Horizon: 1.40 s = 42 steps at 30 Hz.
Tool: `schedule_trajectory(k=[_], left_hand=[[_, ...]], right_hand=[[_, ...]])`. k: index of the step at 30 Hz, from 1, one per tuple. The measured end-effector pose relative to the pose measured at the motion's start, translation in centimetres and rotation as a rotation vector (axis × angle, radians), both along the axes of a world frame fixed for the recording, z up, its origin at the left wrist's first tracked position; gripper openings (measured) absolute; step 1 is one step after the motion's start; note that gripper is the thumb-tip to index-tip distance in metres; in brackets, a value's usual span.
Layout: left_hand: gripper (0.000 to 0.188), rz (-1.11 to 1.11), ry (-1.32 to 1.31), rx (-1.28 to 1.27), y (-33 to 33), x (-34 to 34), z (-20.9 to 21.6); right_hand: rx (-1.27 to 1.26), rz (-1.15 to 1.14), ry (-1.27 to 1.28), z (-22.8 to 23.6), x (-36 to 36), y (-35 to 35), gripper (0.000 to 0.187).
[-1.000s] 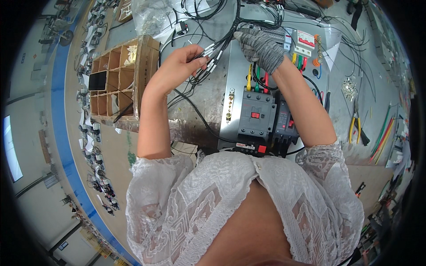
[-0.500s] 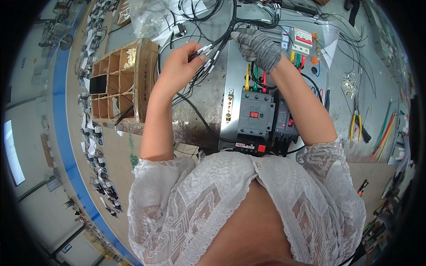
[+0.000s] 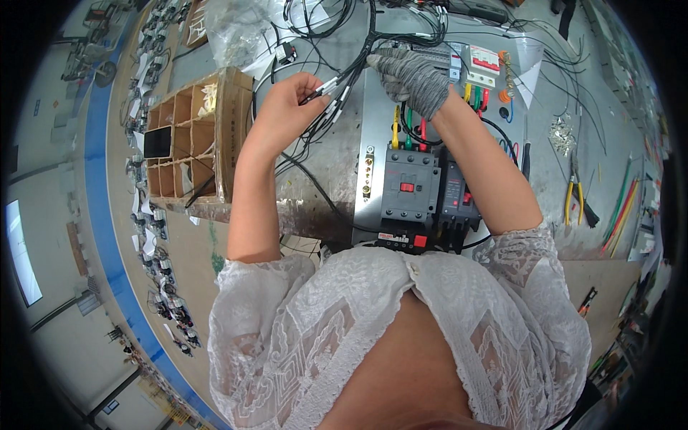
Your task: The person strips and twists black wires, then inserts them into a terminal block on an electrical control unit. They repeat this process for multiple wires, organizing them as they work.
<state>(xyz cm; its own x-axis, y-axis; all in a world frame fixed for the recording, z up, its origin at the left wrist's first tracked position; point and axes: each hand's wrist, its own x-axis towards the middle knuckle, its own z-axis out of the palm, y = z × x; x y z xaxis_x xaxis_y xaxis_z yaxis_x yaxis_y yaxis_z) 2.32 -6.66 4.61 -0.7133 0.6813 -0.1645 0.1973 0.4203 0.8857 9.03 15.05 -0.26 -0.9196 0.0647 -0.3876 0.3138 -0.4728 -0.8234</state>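
Note:
My bare left hand is closed, thumb against fingers, on black wires that carry white sleeves near their ends. In a grey knit glove, my right hand lies along the upper end of the same bundle, its fingertips by the point where the wires join; its grip is partly hidden. Under my right forearm is a metal mounting plate. It bears a dark contactor with a red button, a second dark device and a white breaker with a red strip. Yellow, green and red wires run into them.
To the left stands a cardboard box with compartments, a dark phone-like slab on it. On the right lie yellow-handled pliers, a pile of small metal parts and coloured strips. A plastic bag sits at the far left.
The view has shifted slightly. My left fingers have moved a little on the sleeved wires, while my gloved right hand stays at the bundle's upper end.

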Motion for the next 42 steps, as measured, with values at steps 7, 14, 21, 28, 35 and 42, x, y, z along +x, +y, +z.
schedule_trajectory(k=[7, 14, 21, 28, 35, 42], left_hand=[[0.02, -0.048, -0.06, -0.048, -0.3, 0.3, 1.0], [0.023, 0.032, 0.291, -0.007, -0.5, 1.1, 1.0], [0.021, 0.145, 1.037, 0.03, -1.0, 5.8, -1.7], [0.021, 0.309, 1.14, -0.153, -0.4, 7.0, -4.1], [0.023, 0.373, 1.121, -0.086, -0.2, 7.9, -4.5], [0.017, 0.364, 1.136, -0.118, 0.1, 7.0, -3.8]], right_hand=[[0.027, -0.013, 0.007, 0.0, 0.1, 0.1, 0.019], [0.053, 0.009, -0.005, 0.7, 0.1, -0.1, 0.018], [0.043, -0.005, 0.008, 0.9, 0.2, -0.3, 0.016], [-0.014, 0.023, 0.007, 0.9, 0.2, -0.8, 0.015], [-0.039, -0.015, -0.036, 1.1, 0.2, -0.6, 0.019], [-0.02, 0.015, 0.008, 0.5, 0.0, -0.5, 0.02]])
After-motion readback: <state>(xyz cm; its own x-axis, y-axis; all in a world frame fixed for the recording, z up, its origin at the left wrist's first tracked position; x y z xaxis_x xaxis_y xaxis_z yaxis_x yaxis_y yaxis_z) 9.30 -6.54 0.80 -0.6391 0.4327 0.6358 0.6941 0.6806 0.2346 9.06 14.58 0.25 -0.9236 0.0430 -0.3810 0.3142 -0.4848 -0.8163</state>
